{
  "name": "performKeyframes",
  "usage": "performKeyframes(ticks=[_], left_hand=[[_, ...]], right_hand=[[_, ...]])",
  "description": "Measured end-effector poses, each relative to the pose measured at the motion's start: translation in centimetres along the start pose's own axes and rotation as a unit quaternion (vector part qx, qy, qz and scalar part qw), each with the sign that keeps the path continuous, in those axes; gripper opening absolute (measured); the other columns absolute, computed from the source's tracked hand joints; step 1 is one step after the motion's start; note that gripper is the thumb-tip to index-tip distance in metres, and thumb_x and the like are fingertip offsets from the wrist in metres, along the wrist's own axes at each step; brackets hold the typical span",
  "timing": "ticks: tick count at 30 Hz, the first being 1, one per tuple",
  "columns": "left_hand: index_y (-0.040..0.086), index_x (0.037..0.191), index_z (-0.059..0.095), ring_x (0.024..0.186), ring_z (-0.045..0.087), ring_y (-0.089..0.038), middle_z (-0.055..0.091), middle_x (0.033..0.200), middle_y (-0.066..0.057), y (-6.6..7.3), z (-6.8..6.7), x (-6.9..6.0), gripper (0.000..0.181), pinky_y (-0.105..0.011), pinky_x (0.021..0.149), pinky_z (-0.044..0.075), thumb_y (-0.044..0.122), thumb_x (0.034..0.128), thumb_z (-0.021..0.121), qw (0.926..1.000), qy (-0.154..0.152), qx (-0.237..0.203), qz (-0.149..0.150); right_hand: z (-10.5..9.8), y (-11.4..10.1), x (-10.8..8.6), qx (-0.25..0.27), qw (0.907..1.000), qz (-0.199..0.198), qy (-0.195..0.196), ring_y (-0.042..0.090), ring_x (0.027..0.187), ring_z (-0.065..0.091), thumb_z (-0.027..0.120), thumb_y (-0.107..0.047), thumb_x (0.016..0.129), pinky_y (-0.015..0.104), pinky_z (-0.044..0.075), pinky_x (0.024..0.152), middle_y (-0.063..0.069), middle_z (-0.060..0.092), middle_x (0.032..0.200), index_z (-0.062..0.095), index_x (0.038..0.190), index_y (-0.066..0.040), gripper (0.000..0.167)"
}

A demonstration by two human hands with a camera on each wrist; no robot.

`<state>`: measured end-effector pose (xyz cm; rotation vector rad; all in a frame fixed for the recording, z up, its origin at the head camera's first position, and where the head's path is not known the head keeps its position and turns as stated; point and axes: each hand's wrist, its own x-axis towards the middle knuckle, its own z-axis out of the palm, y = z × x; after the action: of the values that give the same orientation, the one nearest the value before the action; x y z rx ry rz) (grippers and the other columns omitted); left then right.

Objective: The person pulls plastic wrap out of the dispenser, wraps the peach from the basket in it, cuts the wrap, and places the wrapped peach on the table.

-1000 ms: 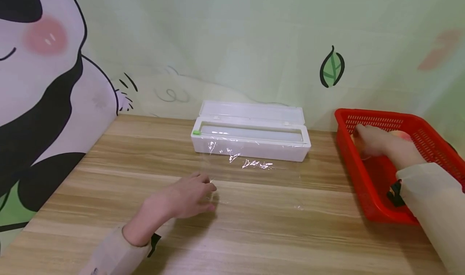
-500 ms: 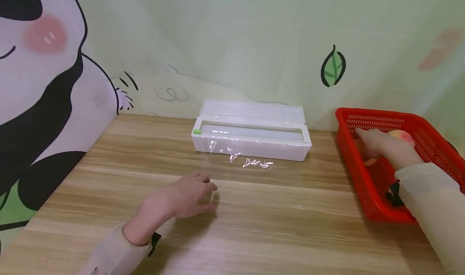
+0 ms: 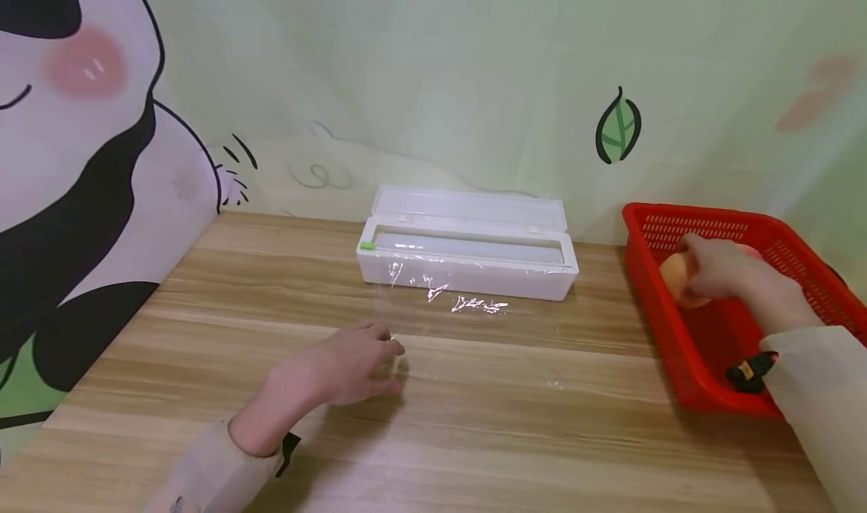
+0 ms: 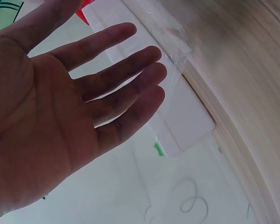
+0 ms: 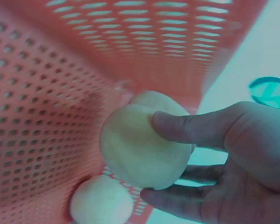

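My right hand (image 3: pixel 721 268) is inside the red basket (image 3: pixel 653 302) and grips a yellowish-orange peach (image 5: pixel 144 144) between thumb and fingers. In the right wrist view a second peach (image 5: pixel 158 99) shows just behind it, and another (image 5: pixel 101 201) lies lower against the basket. My left hand (image 3: pixel 342 366) is over the table, fingers spread and slightly bent, holding nothing. Clear cling film (image 3: pixel 474 306) stretches from the white dispenser box (image 3: pixel 467 276) toward the left fingertips; whether they touch it I cannot tell.
The dispenser's lid (image 3: pixel 467 208) stands raised at the back, with a green slider (image 3: pixel 366 246) at the box's left end. A wood-grain table (image 3: pixel 474 438) lies beneath everything. Behind it hangs a printed wall cloth (image 3: pixel 440 84).
In the basket, my right hand has shifted a little to the right, and the peach it grips now shows more fully. The left hand, cling film and dispenser stay where they were.
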<state>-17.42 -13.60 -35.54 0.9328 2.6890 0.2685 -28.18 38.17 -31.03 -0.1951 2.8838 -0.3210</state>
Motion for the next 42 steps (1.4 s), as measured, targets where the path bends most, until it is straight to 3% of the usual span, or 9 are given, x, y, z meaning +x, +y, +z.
performKeyframes(ticks=[3,8,13,22,28,33,42], left_hand=[[0.0,0.133,0.063,0.125,0.053,-0.037,0.059,0.128,-0.019,0.1,0.0,0.0,0.047,-0.051,0.107,0.043,0.028,0.0972,0.073,1.0,0.0,-0.002,0.0],[0.0,0.133,0.063,0.124,0.053,-0.036,0.059,0.128,-0.019,0.1,-0.1,-0.1,0.048,-0.051,0.106,0.043,0.029,0.0968,0.074,1.0,-0.001,-0.001,-0.002],[-0.001,0.133,0.063,0.123,0.054,-0.036,0.059,0.128,-0.019,0.2,-0.2,-0.1,0.048,-0.05,0.106,0.044,0.029,0.0965,0.074,1.0,0.001,-0.003,-0.003],[0.0,0.135,0.062,0.125,0.054,-0.036,0.059,0.131,-0.019,0.3,-0.4,-0.1,0.05,-0.051,0.107,0.043,0.029,0.0962,0.074,0.9999,-0.001,-0.008,-0.015],[-0.001,0.137,0.061,0.124,0.055,-0.036,0.059,0.131,-0.019,0.5,-0.8,0.2,0.051,-0.051,0.107,0.043,0.03,0.0975,0.073,0.9999,0.002,-0.011,-0.005],[0.0,0.138,0.06,0.125,0.054,-0.036,0.058,0.133,-0.02,0.4,-1.0,0.3,0.053,-0.051,0.107,0.043,0.031,0.097,0.073,0.9998,0.005,-0.016,-0.01],[0.001,0.137,0.061,0.129,0.052,-0.037,0.057,0.136,-0.02,0.8,-1.4,0.5,0.051,-0.051,0.11,0.04,0.031,0.0979,0.072,0.9999,0.006,-0.013,-0.005]], right_hand=[[-0.6,-0.4,-0.9,0.004,0.9997,0.001,0.024,0.046,0.095,0.049,0.085,-0.012,0.077,0.058,0.051,0.077,0.031,0.054,0.107,0.038,0.135,0.013,0.079],[-1.4,-1.5,-2.3,0.009,0.9982,0.009,0.059,0.048,0.098,0.047,0.084,-0.015,0.081,0.062,0.05,0.08,0.035,0.05,0.113,0.035,0.137,0.016,0.081],[-2.2,-2.9,-3.5,-0.006,0.9956,0.0,0.094,0.047,0.096,0.047,0.081,-0.012,0.083,0.061,0.047,0.079,0.035,0.051,0.11,0.036,0.135,0.015,0.074],[-3.4,-5.9,-5.1,-0.011,0.9928,-0.002,0.119,0.052,0.105,0.043,0.077,-0.01,0.086,0.068,0.042,0.087,0.037,0.047,0.121,0.034,0.142,0.014,0.074],[-3.2,-8.3,-6.6,0.008,0.9884,-0.031,0.148,0.049,0.1,0.049,0.081,-0.007,0.085,0.064,0.049,0.081,0.035,0.051,0.118,0.037,0.142,0.014,0.075],[-2.6,-10.0,-7.8,0.026,0.9844,-0.056,0.165,0.042,0.094,0.055,0.084,-0.016,0.086,0.055,0.052,0.074,0.028,0.057,0.114,0.043,0.14,0.008,0.072],[-0.2,-13.1,-9.2,0.07,0.9761,-0.111,0.173,0.037,0.107,0.057,0.088,-0.024,0.083,0.058,0.049,0.088,0.019,0.062,0.127,0.054,0.14,-0.004,0.069]])
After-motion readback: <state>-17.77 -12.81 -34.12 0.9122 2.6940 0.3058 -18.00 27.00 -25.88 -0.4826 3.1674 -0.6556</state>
